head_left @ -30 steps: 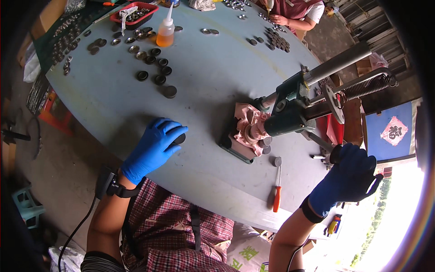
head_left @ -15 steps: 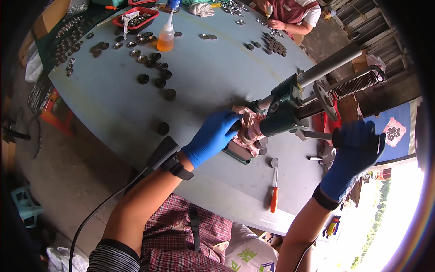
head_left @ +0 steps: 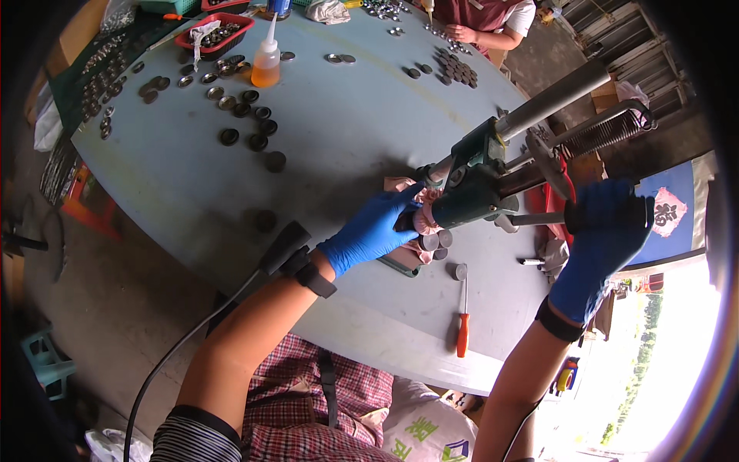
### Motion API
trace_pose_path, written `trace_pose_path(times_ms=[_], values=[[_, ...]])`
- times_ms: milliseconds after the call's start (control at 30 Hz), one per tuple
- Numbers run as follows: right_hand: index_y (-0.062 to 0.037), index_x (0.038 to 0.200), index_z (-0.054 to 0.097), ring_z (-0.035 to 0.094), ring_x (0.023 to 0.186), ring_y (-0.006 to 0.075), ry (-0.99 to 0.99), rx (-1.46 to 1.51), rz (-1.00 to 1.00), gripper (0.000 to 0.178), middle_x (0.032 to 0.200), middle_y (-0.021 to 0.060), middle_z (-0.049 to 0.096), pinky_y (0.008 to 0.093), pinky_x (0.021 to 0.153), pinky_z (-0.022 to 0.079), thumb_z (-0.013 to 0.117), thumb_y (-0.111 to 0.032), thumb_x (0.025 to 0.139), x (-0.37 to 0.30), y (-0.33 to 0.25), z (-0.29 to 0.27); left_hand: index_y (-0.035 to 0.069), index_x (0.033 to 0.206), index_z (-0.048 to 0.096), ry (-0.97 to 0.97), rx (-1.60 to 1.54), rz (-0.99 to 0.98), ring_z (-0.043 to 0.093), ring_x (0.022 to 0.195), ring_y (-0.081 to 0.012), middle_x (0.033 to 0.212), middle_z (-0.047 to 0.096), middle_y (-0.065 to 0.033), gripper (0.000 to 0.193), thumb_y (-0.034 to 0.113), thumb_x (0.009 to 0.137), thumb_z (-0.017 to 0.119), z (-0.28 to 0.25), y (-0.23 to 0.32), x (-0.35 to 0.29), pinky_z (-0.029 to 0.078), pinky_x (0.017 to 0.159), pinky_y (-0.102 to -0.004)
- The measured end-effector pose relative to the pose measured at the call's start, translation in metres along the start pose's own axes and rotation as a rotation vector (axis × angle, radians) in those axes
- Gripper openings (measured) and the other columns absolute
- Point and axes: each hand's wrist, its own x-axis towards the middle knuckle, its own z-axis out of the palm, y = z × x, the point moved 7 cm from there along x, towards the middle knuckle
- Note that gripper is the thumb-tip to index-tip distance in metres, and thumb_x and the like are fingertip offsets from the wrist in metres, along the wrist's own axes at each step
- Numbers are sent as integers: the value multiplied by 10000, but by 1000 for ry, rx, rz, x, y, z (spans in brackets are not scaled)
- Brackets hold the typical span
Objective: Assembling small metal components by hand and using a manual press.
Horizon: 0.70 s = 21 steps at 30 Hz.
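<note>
A green hand-lever press (head_left: 471,202) stands on the table, with pink cloth (head_left: 425,222) wrapped about its lower end. My left hand (head_left: 368,235), in a blue glove, pinches a dark round cap (head_left: 404,222) beside that cloth; fingers partly cover the cap. Out to the right, my blue-gloved right hand (head_left: 600,242) is closed round the dark grip of the press lever (head_left: 539,219). Several dark round pieces (head_left: 429,242) sit at the near side of the press base (head_left: 400,262).
A red-handled screwdriver (head_left: 463,335) lies nearer me, by a small disc (head_left: 460,271). Loose caps (head_left: 229,137), an orange-liquid bottle (head_left: 266,65) and a red basket (head_left: 245,27) occupy the far left. Across the table, a co-worker's hand (head_left: 462,33) is near more discs (head_left: 458,69).
My left hand has carried the dark cap in closer under the press, against the pink cloth. My right hand stays on the lever. The whole view has shifted slightly.
</note>
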Motion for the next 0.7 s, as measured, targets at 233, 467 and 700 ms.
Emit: trace_pose_path(times_ms=[233,467,700], values=[[-151,659,327,222,476,148,144,8,-201,402,556,-10,234,349,454,215,345,-434,944,-38,-5,2,29,1402,419,-25,145,21,622,985,-377,1118,607,-218,734,138,773,782,4,1,-3,521,855,-422],[-134,658,343,247,501,174,-118,52,-300,411,557,29,243,365,513,245,324,-425,947,-64,-1,27,21,1336,463,-90,105,-50,617,997,-359,1185,601,-181,604,47,795,730,-30,17,-19,507,866,-372],[-69,685,385,366,534,283,-50,0,-454,559,560,134,353,443,564,369,153,-493,965,-95,6,12,69,1220,564,20,417,-67,596,965,-328,1125,627,-102,424,31,809,661,-42,47,-50,465,882,-444]])
